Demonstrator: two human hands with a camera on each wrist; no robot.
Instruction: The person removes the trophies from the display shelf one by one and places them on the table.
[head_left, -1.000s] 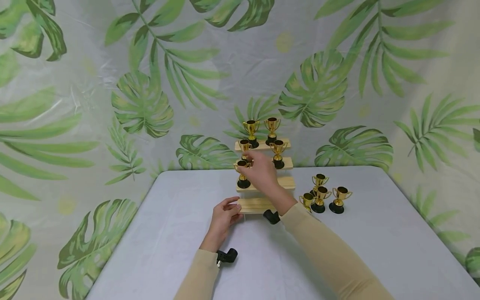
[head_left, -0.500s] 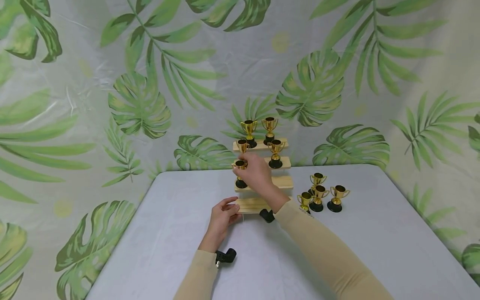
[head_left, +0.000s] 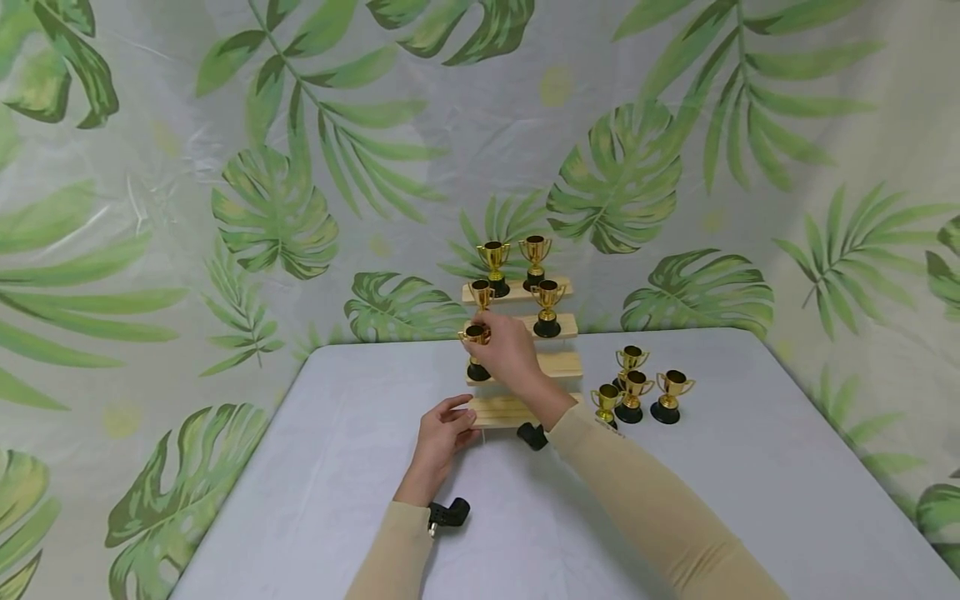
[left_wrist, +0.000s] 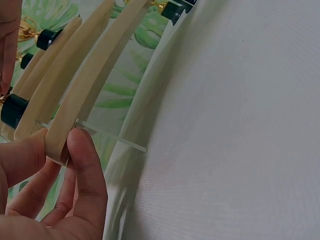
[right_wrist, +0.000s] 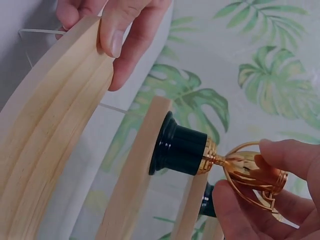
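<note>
My right hand [head_left: 508,352] pinches the cup of a small gold trophy [right_wrist: 245,167] between thumb and fingers. The trophy's black base meets the left end of the second wooden step from the bottom [head_left: 558,364]. With thumb and fingers, my left hand [head_left: 438,437] grips the left end of the bottom step [left_wrist: 87,85] of the tiered stand. Clear supports [left_wrist: 112,135] show below that step. On the step above the trophy stand a left trophy [head_left: 481,292], partly hidden by my right hand, and a right trophy [head_left: 547,308]. Two more trophies [head_left: 494,265] stand on the top step.
Several gold trophies [head_left: 667,396] with black bases stand on the white tabletop [head_left: 750,483] right of the stand. A leaf-patterned cloth [head_left: 405,158] hangs behind the table. Black wrist cameras [head_left: 450,512] sit on both wrists.
The view has shifted slightly, so the stand and hands appear a little further left. Around the trophy's cup, my right hand has settled slightly lower. My left hand keeps its hold on the bottom step.
</note>
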